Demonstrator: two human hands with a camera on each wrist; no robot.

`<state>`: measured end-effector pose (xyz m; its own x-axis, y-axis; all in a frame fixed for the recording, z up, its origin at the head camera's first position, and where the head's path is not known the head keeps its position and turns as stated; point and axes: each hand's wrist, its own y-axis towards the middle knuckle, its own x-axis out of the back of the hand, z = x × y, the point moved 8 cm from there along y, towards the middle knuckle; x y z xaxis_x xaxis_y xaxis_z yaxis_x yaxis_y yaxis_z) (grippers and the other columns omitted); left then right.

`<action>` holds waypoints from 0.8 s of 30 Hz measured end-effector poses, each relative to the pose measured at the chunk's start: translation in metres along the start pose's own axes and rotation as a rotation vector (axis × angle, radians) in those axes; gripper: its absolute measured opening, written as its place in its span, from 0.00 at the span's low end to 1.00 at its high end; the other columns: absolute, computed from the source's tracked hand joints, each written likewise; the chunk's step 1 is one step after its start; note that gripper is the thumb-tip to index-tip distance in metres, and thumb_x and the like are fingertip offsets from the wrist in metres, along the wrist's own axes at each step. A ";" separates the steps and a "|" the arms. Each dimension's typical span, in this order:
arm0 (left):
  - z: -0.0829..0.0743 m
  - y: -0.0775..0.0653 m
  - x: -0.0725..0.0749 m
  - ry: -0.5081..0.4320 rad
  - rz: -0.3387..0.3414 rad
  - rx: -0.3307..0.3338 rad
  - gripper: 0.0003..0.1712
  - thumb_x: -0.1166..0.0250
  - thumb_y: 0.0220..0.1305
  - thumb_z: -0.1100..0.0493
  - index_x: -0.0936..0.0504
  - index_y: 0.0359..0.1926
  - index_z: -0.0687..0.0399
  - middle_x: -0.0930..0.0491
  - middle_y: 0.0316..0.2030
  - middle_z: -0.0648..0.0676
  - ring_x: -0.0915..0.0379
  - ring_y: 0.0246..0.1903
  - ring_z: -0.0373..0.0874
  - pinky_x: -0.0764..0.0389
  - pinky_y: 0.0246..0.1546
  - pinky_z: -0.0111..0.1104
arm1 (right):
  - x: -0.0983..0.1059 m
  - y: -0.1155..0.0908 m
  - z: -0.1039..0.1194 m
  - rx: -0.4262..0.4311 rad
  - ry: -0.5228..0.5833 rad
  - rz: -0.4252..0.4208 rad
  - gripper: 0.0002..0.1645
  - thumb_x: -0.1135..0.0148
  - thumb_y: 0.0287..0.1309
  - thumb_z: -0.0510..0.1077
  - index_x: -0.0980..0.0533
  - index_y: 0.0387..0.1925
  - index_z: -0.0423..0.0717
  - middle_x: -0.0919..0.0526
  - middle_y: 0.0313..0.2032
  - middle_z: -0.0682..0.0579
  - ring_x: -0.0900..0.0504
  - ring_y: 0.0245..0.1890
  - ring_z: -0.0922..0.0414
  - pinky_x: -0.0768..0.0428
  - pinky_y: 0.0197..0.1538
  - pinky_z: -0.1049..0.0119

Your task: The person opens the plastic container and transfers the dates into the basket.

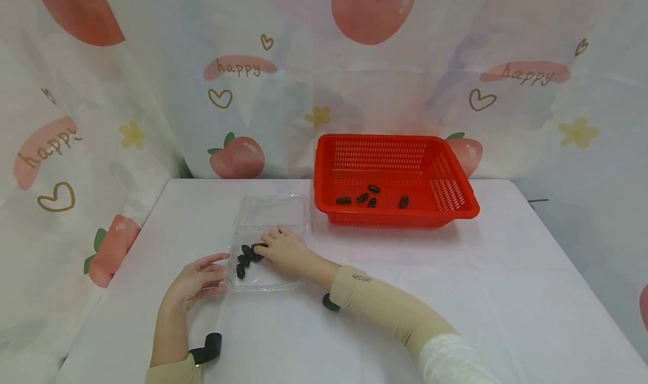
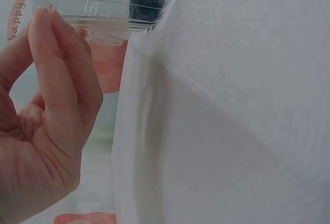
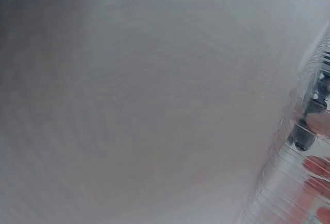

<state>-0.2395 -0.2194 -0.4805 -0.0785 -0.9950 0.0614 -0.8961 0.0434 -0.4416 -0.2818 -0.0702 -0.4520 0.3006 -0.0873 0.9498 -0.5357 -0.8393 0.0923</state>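
A clear plastic box [image 1: 283, 274] with its lid [image 1: 273, 211] folded back lies on the table at the left. Several dark, oval fruits that look like dates [image 1: 243, 260] are grouped in it. My right hand [image 1: 286, 252] reaches into the box and pinches a dark brown date [image 1: 260, 245] by thumb and fingers, partly covered by the hand. At the box's left side is my left hand [image 1: 199, 280], fingers loosely bent and fingertips right at the wall. Seen from the left wrist, fingertips [image 2: 44, 15] meet the clear plastic edge.
Behind and to the right stands a red perforated basket [image 1: 395, 221] with several more dates [image 1: 403, 202] on its floor. A white cloth covers the table [image 1: 455, 294]. Patterned curtains [image 1: 395, 91] hang at the back and sides. Each wrist bears a black camera piece [image 1: 207, 347].
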 end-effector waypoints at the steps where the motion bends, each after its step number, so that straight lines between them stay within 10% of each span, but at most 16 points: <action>1: 0.000 0.000 0.000 0.001 -0.001 0.000 0.32 0.38 0.58 0.66 0.37 0.63 0.63 0.28 0.32 0.49 0.27 0.26 0.39 0.20 0.28 0.26 | 0.000 0.000 0.000 0.002 0.000 0.006 0.17 0.46 0.61 0.54 0.29 0.52 0.64 0.27 0.47 0.57 0.31 0.49 0.58 0.35 0.55 0.63; 24: 0.001 0.001 0.000 -0.001 0.004 0.004 0.31 0.38 0.58 0.66 0.36 0.63 0.63 0.27 0.31 0.48 0.27 0.25 0.38 0.21 0.27 0.25 | -0.006 0.002 0.004 0.020 -0.041 0.060 0.19 0.47 0.60 0.57 0.27 0.53 0.65 0.26 0.48 0.58 0.30 0.49 0.59 0.36 0.54 0.65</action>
<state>-0.2401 -0.2196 -0.4815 -0.0812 -0.9950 0.0586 -0.8943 0.0468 -0.4451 -0.2815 -0.0731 -0.4591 0.3010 -0.1594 0.9402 -0.5379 -0.8425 0.0294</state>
